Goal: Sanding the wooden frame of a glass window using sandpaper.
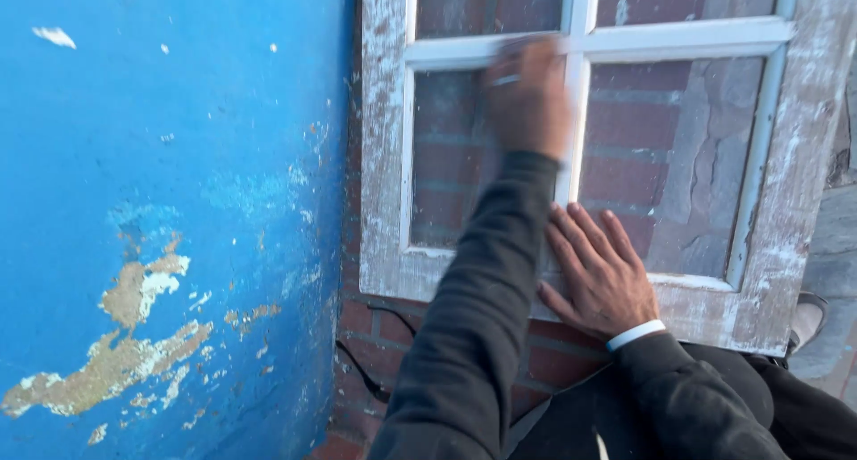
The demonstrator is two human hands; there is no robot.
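An old window frame (384, 157) with peeling white paint and glass panes leans against a brick wall. My left hand (528, 94) is raised to the crossing of the white bars (678, 39). It is blurred and curled, with a pale glint at its fingers, and whether it holds anything is unclear. My right hand (603, 277) lies flat, fingers spread, on the lower part of the frame beside the centre bar. Both arms are in dark sleeves, and a white cuff shows at the right wrist.
A blue painted wall (170, 201) with flaking patches fills the left. Red brick (375, 344) shows under the frame, with a dark cable running across it. Grey stone paving (835, 246) and a shoe tip (808, 317) are at the right.
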